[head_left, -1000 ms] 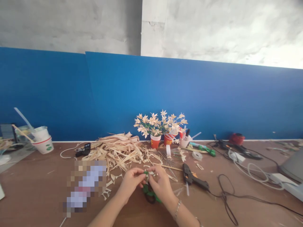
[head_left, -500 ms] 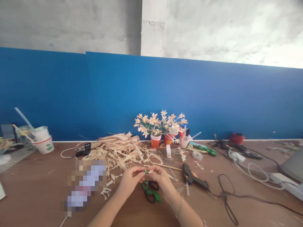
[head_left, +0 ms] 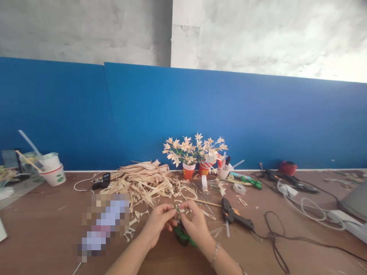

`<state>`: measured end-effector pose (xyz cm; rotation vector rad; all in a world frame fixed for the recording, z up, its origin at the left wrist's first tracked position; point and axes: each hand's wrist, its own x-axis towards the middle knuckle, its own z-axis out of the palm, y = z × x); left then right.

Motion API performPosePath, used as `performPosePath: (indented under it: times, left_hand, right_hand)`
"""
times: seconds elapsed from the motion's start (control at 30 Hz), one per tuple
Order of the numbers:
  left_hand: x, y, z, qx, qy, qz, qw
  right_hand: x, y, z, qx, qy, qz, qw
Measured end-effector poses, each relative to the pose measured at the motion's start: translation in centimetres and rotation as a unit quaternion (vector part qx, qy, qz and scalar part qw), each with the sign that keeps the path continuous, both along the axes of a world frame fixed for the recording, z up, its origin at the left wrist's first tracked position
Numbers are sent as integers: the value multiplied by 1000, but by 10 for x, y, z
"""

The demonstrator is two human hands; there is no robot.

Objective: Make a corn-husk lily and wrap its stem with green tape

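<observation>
My left hand (head_left: 161, 221) and my right hand (head_left: 195, 220) meet over the table, thumbs and forefingers pinched together. Between their fingertips is a thin green strip (head_left: 177, 209), mostly covered by the fingers; what it is attached to is too small to make out. Below the hands lie dark-handled scissors (head_left: 181, 240) together with a green ribbon-like piece (head_left: 191, 243), both partly hidden by my right hand. A heap of pale dried husk strips (head_left: 143, 177) spreads just beyond my left hand.
Cream flowers (head_left: 186, 147) stand in red paper cups (head_left: 188, 173) at the back. A black glue gun (head_left: 233, 217) lies to the right, its cable (head_left: 271, 236) looping across the table. Tape (head_left: 239, 188), a white cup (head_left: 54, 175) and a blue partition (head_left: 200, 107) are also there.
Both hands stay pinched at the same place, with the fingers slightly shifted. My right hand has come lower and to the left, covering more of the scissors.
</observation>
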<state>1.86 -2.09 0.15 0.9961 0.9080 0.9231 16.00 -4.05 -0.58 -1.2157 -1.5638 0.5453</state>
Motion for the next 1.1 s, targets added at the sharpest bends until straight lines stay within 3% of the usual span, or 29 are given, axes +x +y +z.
performPosePath:
  times: [0.33, 0.73, 0.93, 1.1]
  left_hand:
    - [2, 1, -2, 51, 12, 8, 999]
    - [3, -1, 0, 29, -9, 25, 999]
    - [5, -1, 1, 98, 58, 45, 992]
    - [7, -3, 0, 82, 29, 56, 995]
  right_hand:
    - [-2, 0, 3, -19, 8, 5, 1000]
    - [1, -1, -1, 111, -147, -58, 981]
    - [-1, -3, 1, 101, -141, -69, 982]
    - [-3, -5, 5, 78, -97, -46, 991]
